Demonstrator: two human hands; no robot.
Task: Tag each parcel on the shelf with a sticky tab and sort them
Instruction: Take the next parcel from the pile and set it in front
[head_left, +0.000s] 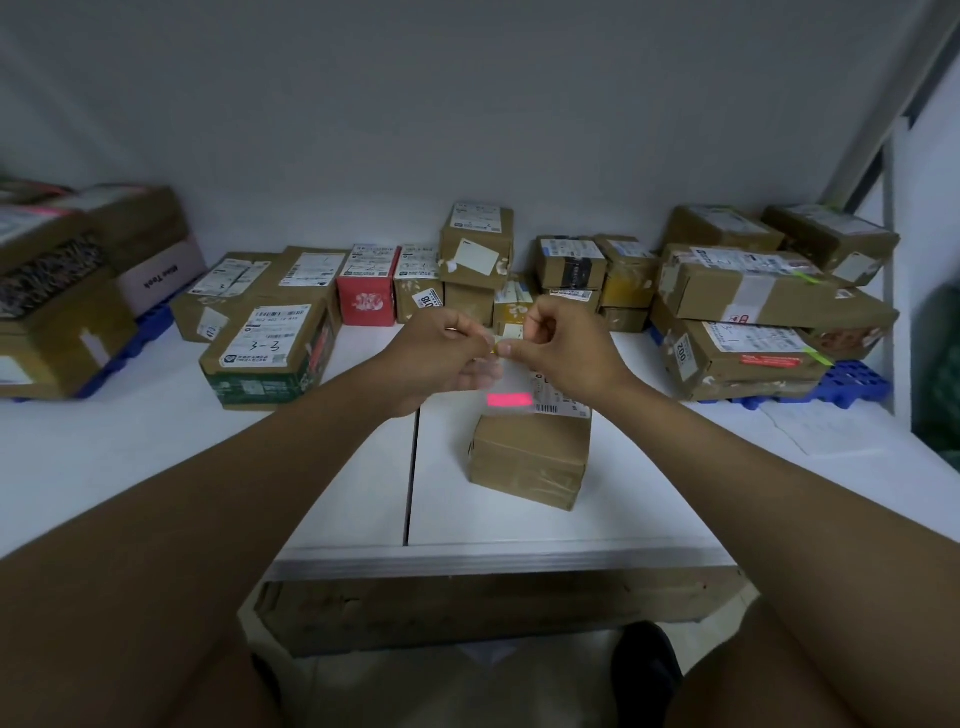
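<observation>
We see the left hand (447, 349) and right hand (558, 347) meeting fingertip to fingertip, both pinching a small yellow sticky tab (497, 347) above a brown parcel (530, 457). This parcel, bearing a pink tab (509, 399), lies near the shelf's (208, 467) front edge; other parcels (748, 296) line the back edge.

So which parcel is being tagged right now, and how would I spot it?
Look at the white shelf, at its front middle, just right of the dark seam. The small brown parcel stands there alone, below both hands. Unlike the parcels stacked behind, it carries a bright pink tab on top.
</observation>
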